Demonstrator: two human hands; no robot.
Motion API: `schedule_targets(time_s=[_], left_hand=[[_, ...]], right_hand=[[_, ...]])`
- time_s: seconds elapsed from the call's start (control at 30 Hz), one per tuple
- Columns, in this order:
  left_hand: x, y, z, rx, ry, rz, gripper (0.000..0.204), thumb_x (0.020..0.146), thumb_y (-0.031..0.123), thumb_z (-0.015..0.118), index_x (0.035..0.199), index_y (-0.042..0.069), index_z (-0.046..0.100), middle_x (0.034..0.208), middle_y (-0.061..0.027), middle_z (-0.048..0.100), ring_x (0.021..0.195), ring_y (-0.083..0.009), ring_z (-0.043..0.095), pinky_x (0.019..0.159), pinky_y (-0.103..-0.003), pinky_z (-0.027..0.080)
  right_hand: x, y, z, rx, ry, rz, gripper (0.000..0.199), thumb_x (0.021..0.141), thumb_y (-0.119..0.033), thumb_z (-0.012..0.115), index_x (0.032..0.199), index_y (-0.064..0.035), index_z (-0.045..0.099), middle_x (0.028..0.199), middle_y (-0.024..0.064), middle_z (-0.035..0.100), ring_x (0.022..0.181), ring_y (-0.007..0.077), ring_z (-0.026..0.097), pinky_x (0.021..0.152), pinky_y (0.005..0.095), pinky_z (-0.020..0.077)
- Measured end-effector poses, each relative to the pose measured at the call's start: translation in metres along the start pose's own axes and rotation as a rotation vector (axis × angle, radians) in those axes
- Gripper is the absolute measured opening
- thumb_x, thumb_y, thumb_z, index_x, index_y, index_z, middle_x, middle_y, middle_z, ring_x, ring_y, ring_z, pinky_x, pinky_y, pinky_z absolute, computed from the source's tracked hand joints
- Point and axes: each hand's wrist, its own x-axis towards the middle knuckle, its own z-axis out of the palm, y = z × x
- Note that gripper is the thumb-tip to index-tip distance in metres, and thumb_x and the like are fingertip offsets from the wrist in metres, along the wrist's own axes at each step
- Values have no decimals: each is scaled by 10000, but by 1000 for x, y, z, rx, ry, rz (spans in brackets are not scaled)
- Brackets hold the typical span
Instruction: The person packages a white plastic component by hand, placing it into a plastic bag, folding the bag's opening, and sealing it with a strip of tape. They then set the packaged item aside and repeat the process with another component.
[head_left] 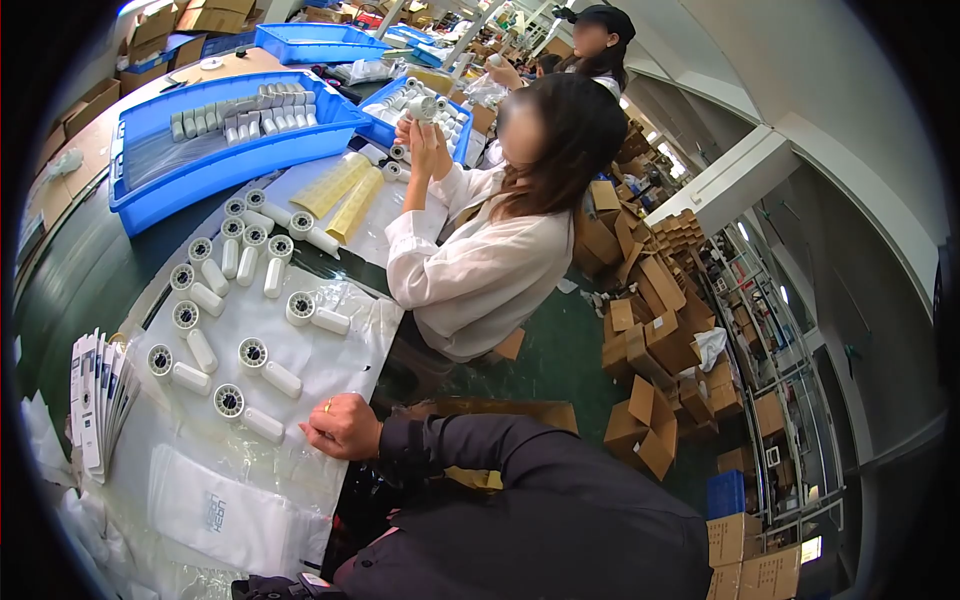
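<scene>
My right hand (340, 425), in a black sleeve with a ring on one finger, rests on the table's near edge with fingers curled and nothing visible in it. It lies on a clear plastic sheet (340, 350). Closest to it is a white cylinder (263, 425) with a round ribbed cap (229, 401) beside it. Several more such pairs (240, 260) lie in rows on the sheet. A flat white printed bag (235, 515) lies just below my hand. My left hand is out of view.
A co-worker in a white shirt (480, 270) sits beside me, holding a white part (422, 108) up. Blue trays (150, 190) with grey parts stand at the back, near yellow sheets (340, 190). A stack of white cards (95, 400) stands left. Cardboard boxes (650, 330) crowd the floor.
</scene>
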Motion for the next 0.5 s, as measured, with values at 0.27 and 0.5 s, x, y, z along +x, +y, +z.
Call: schedule_targets(time_s=[0.27, 0.5], left_hand=[[12, 0, 6, -3, 1, 6, 374, 1102, 317, 602, 1358, 57, 679, 1291, -114, 698, 1039, -270, 716, 919, -457, 593], [15, -1, 10, -5, 2, 11, 372, 1101, 312, 603, 1359, 55, 677, 1291, -114, 697, 1040, -269, 716, 919, -455, 593]], right_hand=[[1, -1, 1, 27, 38, -20, 357, 912, -91, 771, 669, -70, 509, 603, 114, 508, 540, 342, 551, 529, 462, 441], [1, 0, 1, 27, 23, -29, 355, 916, -84, 765, 670, -69, 510, 599, 112, 502, 536, 342, 546, 530, 461, 440]])
